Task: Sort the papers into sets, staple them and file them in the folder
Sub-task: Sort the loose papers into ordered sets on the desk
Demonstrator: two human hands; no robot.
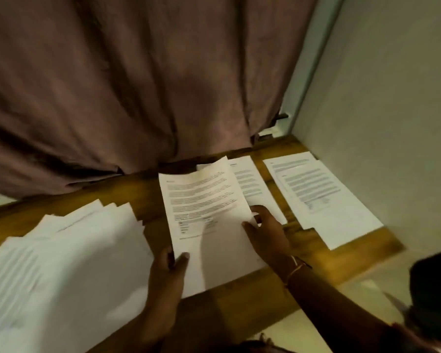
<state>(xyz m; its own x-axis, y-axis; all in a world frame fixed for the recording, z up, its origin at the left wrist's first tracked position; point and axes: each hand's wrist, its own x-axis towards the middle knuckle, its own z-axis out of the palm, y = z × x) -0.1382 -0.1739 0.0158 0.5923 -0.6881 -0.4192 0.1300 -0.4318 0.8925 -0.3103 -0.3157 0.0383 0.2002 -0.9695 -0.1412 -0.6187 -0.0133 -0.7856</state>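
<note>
A printed sheet (204,200) is lifted above the wooden table (138,192). My left hand (168,268) pinches its bottom left corner between thumb and fingers. My right hand (265,230) holds its right edge, thumb on top. Under it lies another white sheet (227,258). A printed page (252,184) lies partly hidden behind the held sheet. To the right lies a small pile of printed pages (316,194). A large fanned stack of papers (61,263) covers the table's left side. No stapler or folder is in view.
A brown curtain (138,85) hangs just behind the table. A pale wall (392,123) closes off the right side. A dark object (433,289) sits at the lower right, off the table's near edge.
</note>
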